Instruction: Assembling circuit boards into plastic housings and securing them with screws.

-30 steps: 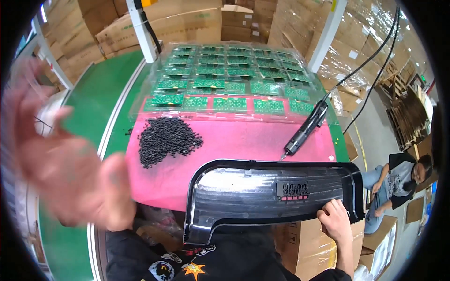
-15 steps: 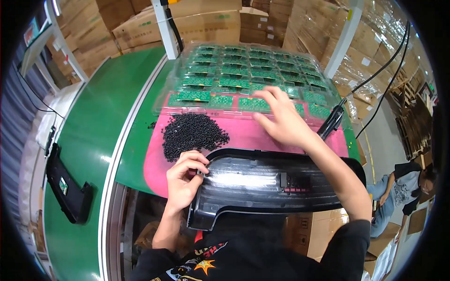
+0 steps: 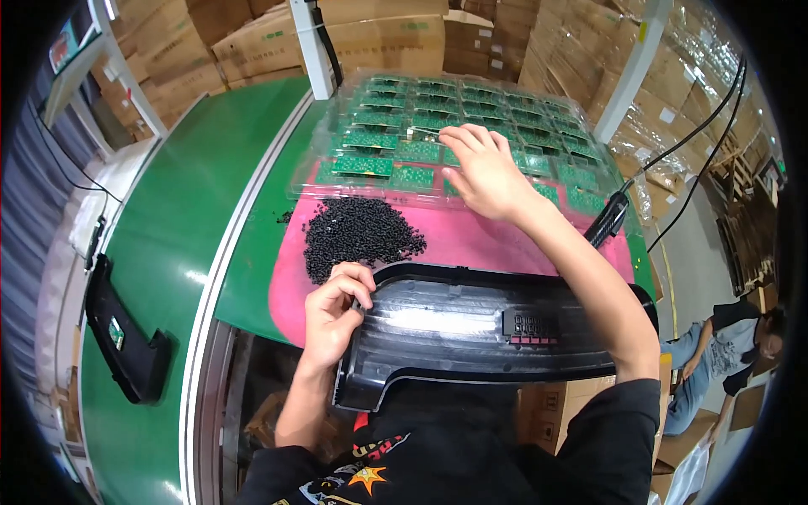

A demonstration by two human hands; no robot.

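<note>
My left hand grips the left end of a long black plastic housing, its fingers curled over the rim. The housing lies with its hollow inside up at the table's near edge and has a small slotted grid right of its middle. My right hand reaches over the housing to the clear plastic tray of green circuit boards. At its fingertips a circuit board is tilted, a bright part showing on it; the exact grip is partly hidden. Beside my left hand lies a heap of small black pieces.
A black corded power screwdriver lies at the right of the pink mat. On the green conveyor to the left rests another black housing with a small board inside. Stacked cartons stand behind. A person sits at the far right.
My right hand has moved farther over the tray and slightly left, to a board that is now tilted. My left hand keeps its hold on the housing. The view has shifted slightly.
</note>
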